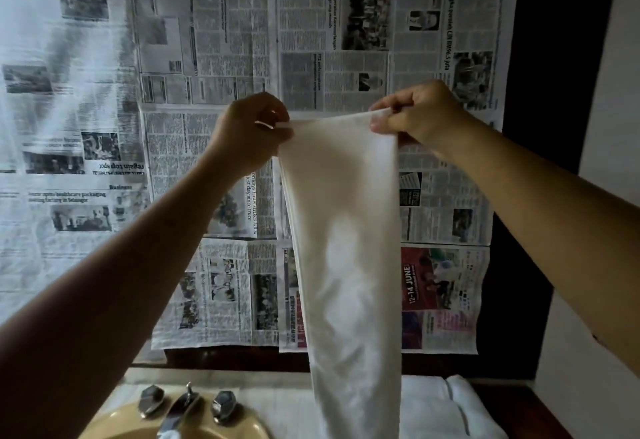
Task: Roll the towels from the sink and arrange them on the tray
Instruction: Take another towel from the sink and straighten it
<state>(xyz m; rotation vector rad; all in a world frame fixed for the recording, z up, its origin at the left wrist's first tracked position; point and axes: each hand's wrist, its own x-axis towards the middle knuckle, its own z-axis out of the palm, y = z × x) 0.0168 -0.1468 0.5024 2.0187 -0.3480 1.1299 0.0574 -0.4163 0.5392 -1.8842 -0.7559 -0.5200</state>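
A long white towel (346, 248) hangs straight down in the middle of the head view, folded lengthwise. My left hand (251, 130) pinches its top left corner. My right hand (415, 112) pinches the top right corner, so the upper edge is stretched between them at chest height. The towel's lower end drops past the bottom of the frame, over the counter. The beige sink (114, 428) sits at the bottom left, with a scrap of white cloth (169, 435) just showing in it. No tray is in view.
A chrome tap (180, 407) with two handles stands behind the sink. White folded towels (450, 404) lie on the counter at the bottom right. Newspaper sheets (207, 57) cover the wall behind. A dark wooden frame (554, 92) runs up the right.
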